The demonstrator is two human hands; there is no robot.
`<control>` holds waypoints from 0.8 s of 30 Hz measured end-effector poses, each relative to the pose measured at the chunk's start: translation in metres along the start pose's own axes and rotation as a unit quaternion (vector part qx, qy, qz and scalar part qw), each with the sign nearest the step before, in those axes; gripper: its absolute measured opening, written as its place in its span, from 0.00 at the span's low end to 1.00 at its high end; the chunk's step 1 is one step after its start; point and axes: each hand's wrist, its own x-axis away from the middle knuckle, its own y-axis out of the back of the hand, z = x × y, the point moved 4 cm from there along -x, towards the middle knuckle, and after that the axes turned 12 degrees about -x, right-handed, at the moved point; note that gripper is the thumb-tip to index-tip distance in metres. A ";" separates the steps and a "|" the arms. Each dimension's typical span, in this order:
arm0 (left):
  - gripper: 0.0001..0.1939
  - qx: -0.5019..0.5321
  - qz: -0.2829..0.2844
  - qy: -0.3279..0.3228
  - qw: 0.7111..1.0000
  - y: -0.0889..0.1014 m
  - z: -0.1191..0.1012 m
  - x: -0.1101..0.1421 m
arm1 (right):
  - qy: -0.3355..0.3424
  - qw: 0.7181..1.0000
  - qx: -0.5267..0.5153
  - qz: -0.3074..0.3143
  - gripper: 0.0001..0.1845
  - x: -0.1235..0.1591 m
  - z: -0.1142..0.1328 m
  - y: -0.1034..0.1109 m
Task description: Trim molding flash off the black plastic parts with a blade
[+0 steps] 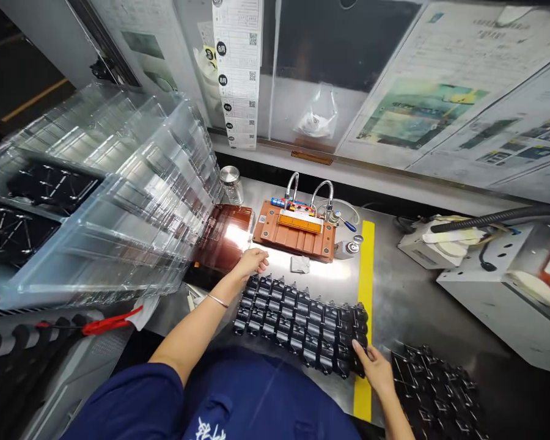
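Rows of glossy black moulded plastic parts lie side by side on the metal bench in front of me. My right hand grips the right end of these rows, thumb on top and fingers along the edge. Above their left end is my left hand, its fingers curled together; whether anything small is in them is hidden. Just beyond it stands a brown fixture block with an orange strip and two metal toggle handles. A small grey-white pad lies between the fixture and the black parts.
Stacked clear plastic trays rise at the left, some holding black parts. A brown sheet and a glass jar sit beside the fixture. Yellow tape runs down the bench. More black parts and a grey machine are at the right.
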 end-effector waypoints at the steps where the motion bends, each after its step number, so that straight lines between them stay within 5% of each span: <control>1: 0.16 -0.014 0.011 -0.004 1.000 0.005 0.002 0.001 | 0.006 1.000 0.004 -0.009 0.18 -0.005 0.004 0.007; 5: 0.15 -0.082 0.037 -0.030 0.995 0.024 0.012 0.004 | 0.035 0.996 0.046 -0.068 0.19 -0.021 0.041 0.027; 7: 0.13 -0.116 0.011 -0.075 0.990 0.030 0.011 0.005 | 0.084 0.990 0.081 -0.082 0.22 -0.022 0.077 0.016; 9: 0.13 -0.151 -0.029 -0.140 0.978 0.029 0.004 0.007 | 0.283 0.941 0.179 -0.047 0.21 -0.016 0.128 -0.019; 11: 0.13 -0.184 -0.066 -0.218 0.956 0.021 -0.008 0.009 | 0.468 0.847 0.249 0.044 0.20 -0.009 0.173 -0.072; 12: 0.13 -0.201 -0.078 -0.258 0.942 0.014 -0.016 0.009 | 0.496 0.826 0.258 0.072 0.19 -0.011 0.189 -0.097; 15: 0.13 -0.252 -0.084 -0.364 0.893 -0.012 -0.036 0.003 | 0.525 0.795 0.277 0.125 0.17 -0.023 0.216 -0.161; 18: 0.11 -0.305 -0.074 -0.428 0.847 -0.033 -0.046 -0.014 | 0.528 0.783 0.298 0.141 0.15 -0.032 0.218 -0.195; 21: 0.09 -0.346 -0.064 -0.459 0.816 -0.047 -0.050 -0.039 | 0.516 0.782 0.319 0.145 0.15 -0.041 0.216 -0.198; 24: 0.10 -0.366 -0.055 -0.474 0.799 -0.058 -0.054 -0.067 | 0.478 0.799 0.345 0.122 0.16 -0.065 0.225 -0.177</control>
